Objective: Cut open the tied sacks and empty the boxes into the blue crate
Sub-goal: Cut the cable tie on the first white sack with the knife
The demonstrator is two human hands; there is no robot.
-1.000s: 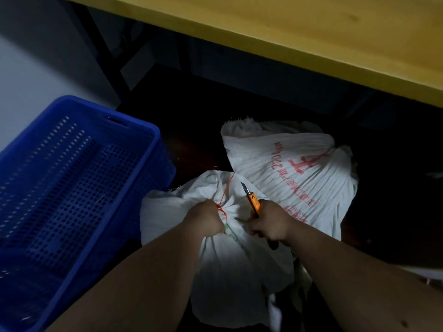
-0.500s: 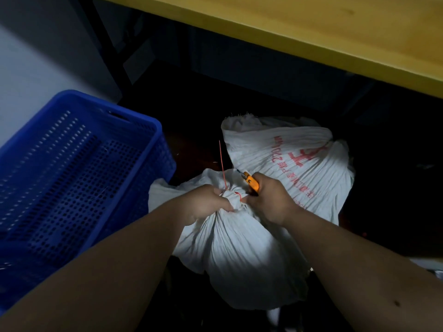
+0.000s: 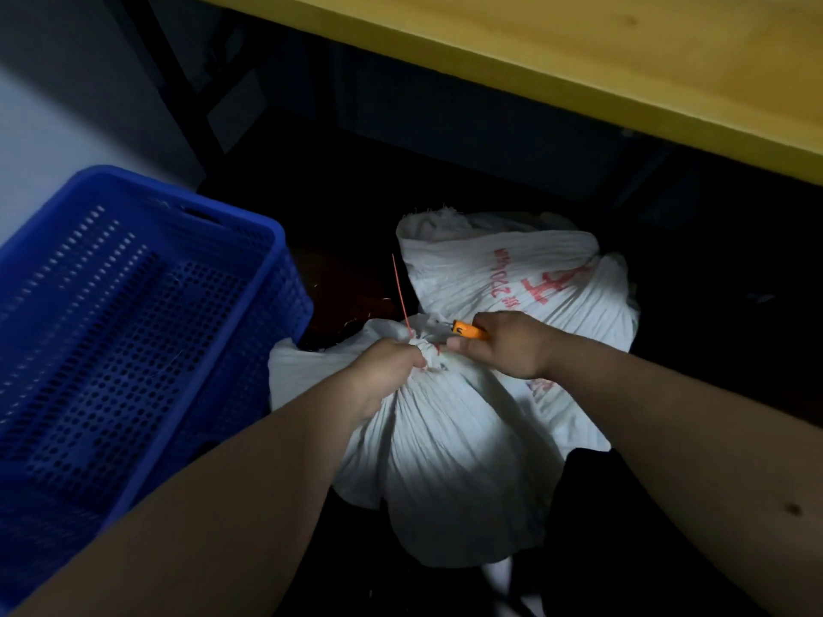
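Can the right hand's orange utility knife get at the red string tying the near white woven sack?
Probably yes: the right hand holds the orange utility knife right beside the red string, and the left hand grips the near white woven sack just below, leaving the knot exposed.

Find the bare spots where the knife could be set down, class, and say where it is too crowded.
Free: the blue crate, which holds nothing, and the dark floor strip between the crate and the rear sack. Crowded: the near sack's tied neck, where the left hand grips beside the red tie and the right hand holds the orange knife.
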